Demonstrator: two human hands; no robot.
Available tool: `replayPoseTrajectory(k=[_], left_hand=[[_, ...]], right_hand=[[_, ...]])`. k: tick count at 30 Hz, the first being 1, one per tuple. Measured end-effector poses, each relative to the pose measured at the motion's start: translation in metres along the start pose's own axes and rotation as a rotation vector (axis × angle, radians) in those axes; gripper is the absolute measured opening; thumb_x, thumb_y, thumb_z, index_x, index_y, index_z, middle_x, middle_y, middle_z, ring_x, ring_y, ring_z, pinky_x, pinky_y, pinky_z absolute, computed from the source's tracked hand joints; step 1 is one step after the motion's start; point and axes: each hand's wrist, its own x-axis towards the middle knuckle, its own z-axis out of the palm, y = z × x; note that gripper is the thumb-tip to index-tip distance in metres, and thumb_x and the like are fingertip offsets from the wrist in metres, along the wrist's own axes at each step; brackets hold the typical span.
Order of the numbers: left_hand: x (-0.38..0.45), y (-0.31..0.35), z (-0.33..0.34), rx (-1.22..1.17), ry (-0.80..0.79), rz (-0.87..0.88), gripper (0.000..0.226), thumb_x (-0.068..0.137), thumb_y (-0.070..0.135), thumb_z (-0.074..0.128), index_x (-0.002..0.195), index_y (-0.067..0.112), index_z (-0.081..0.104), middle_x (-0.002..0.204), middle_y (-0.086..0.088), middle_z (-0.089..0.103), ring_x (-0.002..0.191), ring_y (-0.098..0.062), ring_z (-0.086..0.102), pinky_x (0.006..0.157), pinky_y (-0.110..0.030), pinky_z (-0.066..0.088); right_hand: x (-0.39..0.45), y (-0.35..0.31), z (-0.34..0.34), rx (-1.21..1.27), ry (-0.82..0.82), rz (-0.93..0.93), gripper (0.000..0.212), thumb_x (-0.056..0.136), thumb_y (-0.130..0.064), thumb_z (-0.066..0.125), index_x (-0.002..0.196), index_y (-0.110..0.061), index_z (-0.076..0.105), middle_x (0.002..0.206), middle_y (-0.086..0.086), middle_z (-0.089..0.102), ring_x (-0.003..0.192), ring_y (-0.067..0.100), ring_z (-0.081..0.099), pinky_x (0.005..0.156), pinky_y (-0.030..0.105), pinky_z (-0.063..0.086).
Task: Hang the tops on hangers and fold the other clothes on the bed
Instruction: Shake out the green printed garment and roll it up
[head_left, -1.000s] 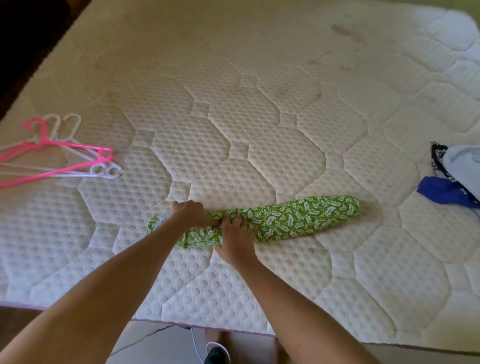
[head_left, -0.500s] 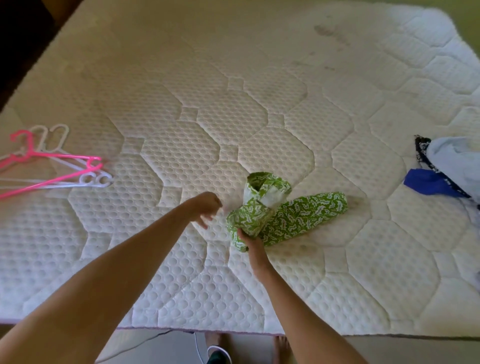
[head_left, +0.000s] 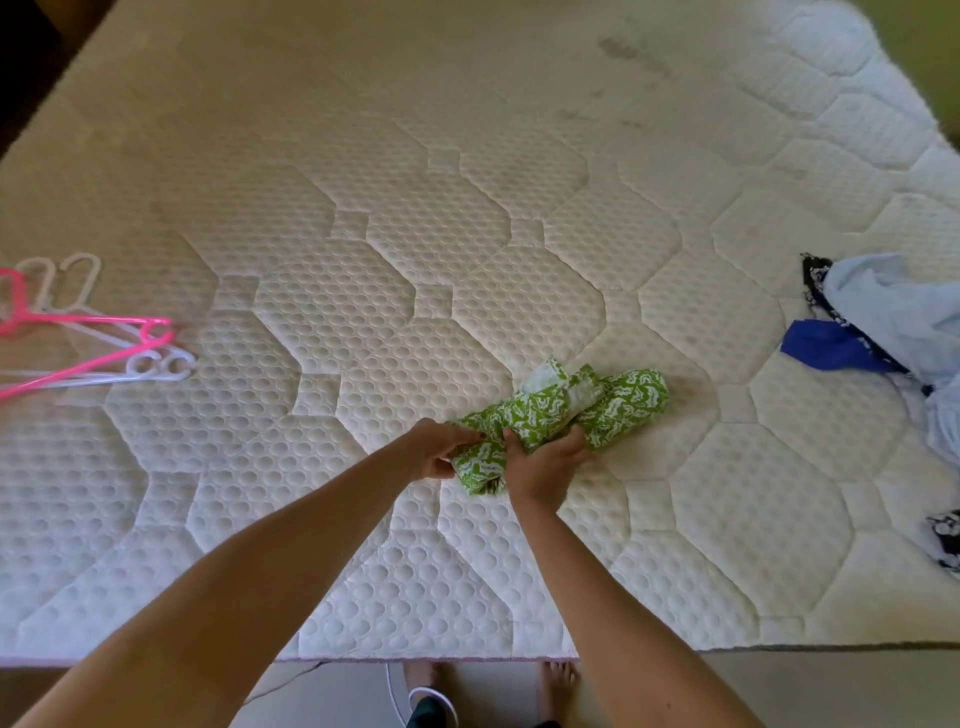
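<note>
Both hands grasp the green cloth (head_left: 566, 415) near the mattress's (head_left: 363, 208) front edge: left hand (head_left: 441, 453) rejoined it, right hand (head_left: 545, 465) has doubled the roll over.

1. No words, labels, brand names, numbers or signs can be read anywhere in the head view.
2. The green cloth (head_left: 563, 415), at about 5 o'clock from the middle of the view, bears only a white leafy pattern, not letters.
3. The dark cloth (head_left: 815, 280) at 3 o'clock carries small white marks; they look like a print rather than writing, though they are too small to be sure.
</note>
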Motion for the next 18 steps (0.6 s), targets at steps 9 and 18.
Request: replayPoseTrajectory(k=[9, 18], left_hand=[[0.001, -0.003, 0.009, 0.181, 0.265, 0.132, 0.045, 0.072, 0.033, 0.078, 0.098, 0.003, 0.058, 0.091, -0.010, 0.063, 0.082, -0.022, 0.064, 0.071, -0.032, 0.058], [-0.037, 0.036, 0.032, 0.398, 0.130, 0.209, 0.046, 0.075, 0.052, 0.065, 0.086, 0.007, 0.058, 0.075, -0.005, 0.057, 0.063, -0.016, 0.055, 0.049, -0.022, 0.042]], right_hand=[[0.018, 0.027, -0.005, -0.545, -0.312, -0.613, 0.066, 0.088, -0.006, 0.052, 0.146, -0.025, 0.029, 0.152, 0.015, 0.022, 0.136, 0.037, 0.027, 0.108, 0.045, 0.030], [0.014, 0.012, -0.006, 0.239, -0.578, -0.098, 0.034, 0.100, -0.028, 0.037, 0.128, -0.014, 0.049, 0.128, 0.007, 0.052, 0.120, 0.023, 0.049, 0.102, 0.037, 0.042]])
